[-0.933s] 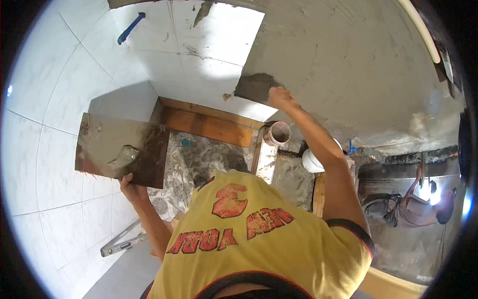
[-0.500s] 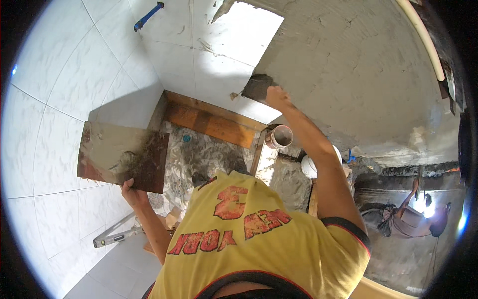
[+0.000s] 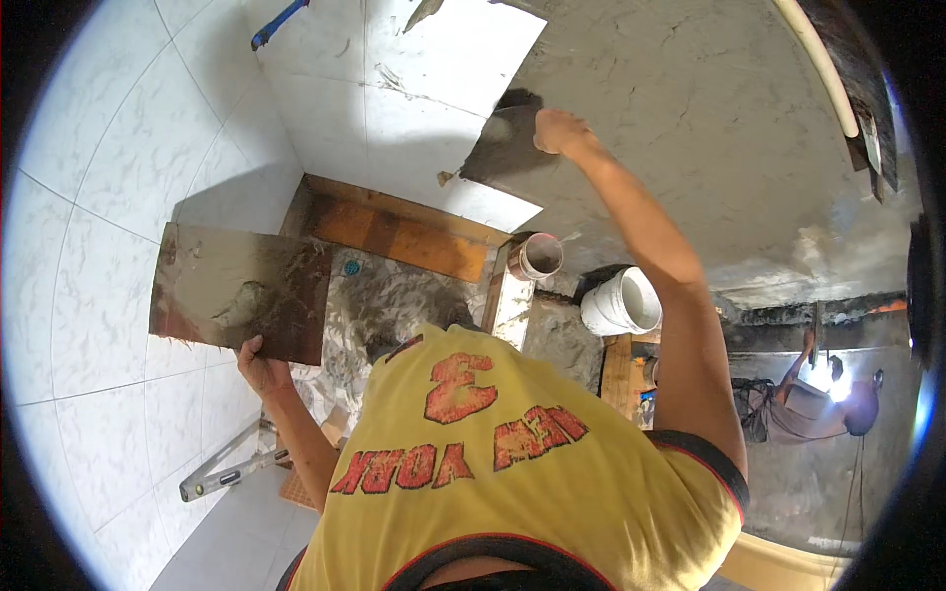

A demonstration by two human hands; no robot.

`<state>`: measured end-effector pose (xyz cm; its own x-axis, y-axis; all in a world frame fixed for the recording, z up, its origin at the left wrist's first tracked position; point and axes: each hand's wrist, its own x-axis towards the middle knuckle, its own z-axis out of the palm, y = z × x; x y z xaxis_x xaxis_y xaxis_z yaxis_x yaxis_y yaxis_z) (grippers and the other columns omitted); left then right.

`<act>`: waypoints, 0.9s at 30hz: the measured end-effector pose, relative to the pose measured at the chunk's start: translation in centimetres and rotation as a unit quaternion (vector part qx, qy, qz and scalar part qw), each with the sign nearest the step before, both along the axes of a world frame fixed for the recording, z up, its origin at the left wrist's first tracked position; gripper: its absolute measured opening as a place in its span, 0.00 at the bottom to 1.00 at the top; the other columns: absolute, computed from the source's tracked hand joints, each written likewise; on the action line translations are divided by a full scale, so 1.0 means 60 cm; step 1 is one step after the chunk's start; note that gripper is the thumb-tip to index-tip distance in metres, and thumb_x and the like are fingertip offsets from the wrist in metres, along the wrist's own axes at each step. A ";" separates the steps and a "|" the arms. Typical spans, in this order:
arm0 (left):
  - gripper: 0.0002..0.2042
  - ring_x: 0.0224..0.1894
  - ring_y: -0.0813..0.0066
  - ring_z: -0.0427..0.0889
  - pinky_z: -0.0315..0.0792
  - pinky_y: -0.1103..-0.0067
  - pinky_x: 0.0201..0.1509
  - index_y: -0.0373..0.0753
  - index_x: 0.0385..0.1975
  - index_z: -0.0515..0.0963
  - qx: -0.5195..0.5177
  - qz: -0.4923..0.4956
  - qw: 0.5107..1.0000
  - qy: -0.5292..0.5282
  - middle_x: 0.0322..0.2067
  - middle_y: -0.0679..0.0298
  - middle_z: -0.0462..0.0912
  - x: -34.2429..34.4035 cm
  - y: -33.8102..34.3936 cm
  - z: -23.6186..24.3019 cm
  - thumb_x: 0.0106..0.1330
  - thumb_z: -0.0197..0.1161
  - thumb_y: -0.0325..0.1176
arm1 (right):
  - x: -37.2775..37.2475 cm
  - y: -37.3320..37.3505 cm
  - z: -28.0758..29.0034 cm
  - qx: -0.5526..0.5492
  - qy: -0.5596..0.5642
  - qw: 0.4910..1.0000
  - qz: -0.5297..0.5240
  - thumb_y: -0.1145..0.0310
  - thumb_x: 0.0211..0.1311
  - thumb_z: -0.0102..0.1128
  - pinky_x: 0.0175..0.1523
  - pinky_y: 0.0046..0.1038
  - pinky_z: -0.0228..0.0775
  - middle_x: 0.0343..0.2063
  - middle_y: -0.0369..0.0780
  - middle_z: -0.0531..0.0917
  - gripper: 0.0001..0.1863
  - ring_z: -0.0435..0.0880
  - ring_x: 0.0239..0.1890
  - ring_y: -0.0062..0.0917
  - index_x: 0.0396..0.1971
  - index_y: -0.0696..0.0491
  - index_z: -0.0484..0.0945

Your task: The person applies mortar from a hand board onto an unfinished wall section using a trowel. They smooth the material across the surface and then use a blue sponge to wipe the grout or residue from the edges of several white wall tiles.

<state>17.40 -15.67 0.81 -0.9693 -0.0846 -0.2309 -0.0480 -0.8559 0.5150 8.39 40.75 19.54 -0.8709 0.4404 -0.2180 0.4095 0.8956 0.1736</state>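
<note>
My left hand (image 3: 264,369) grips the lower edge of a flat brown mortar board (image 3: 305,315). Wet grey mortar (image 3: 212,281) is spread over the board, with a small lump near its middle. At the wall, my right hand (image 3: 562,131) is closed round a plastering trowel (image 3: 507,143), whose dark flat blade lies against the surface. The handle is hidden in my fist. The blade is at the border between white wall tiles (image 3: 419,148) and the grey plastered wall (image 3: 680,128).
Below the wall stand a small bucket (image 3: 540,256) and a white bucket (image 3: 623,303). A wooden plank (image 3: 399,236) runs along the wall's foot. A spirit level (image 3: 227,475) leans at lower left. Another person (image 3: 813,409) is at far right. A blue pipe (image 3: 279,25) sticks out upper left.
My right hand has moved up along the wall with the trowel. The white bucket, partly behind my arm before, shows more now. My left hand still holds the board.
</note>
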 end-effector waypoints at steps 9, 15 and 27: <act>0.33 0.63 0.49 0.71 0.65 0.54 0.70 0.31 0.61 0.67 -0.006 -0.018 1.000 0.011 0.59 0.50 0.73 0.001 0.000 -0.014 0.48 0.52 0.16 | -0.013 0.010 0.129 0.046 -0.015 0.998 0.049 0.74 0.56 0.55 0.59 0.45 0.74 0.52 0.56 0.80 0.20 0.81 0.56 0.46 0.48 0.64 0.79; 0.33 0.62 0.49 0.72 0.65 0.55 0.70 0.30 0.60 0.68 0.028 -0.041 0.999 -0.003 0.59 0.49 0.73 0.008 0.023 0.005 0.46 0.52 0.16 | -0.006 0.021 0.240 0.106 -0.013 0.992 0.065 0.71 0.53 0.58 0.56 0.45 0.75 0.48 0.53 0.83 0.19 0.82 0.54 0.47 0.46 0.62 0.80; 0.34 0.61 0.50 0.73 0.68 0.58 0.68 0.31 0.60 0.68 0.012 -0.106 0.994 -0.011 0.59 0.51 0.73 0.009 0.193 0.110 0.44 0.54 0.19 | 0.204 0.163 0.319 -0.010 0.230 0.961 0.153 0.54 0.57 0.66 0.41 0.43 0.74 0.33 0.51 0.85 0.22 0.85 0.39 0.46 0.39 0.59 0.82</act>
<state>17.95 -4.08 7.42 -0.9593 0.1269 -0.2524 -0.2400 -0.8373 0.4913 20.63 50.56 38.67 -0.9652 0.1476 0.2157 0.1552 0.9877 0.0187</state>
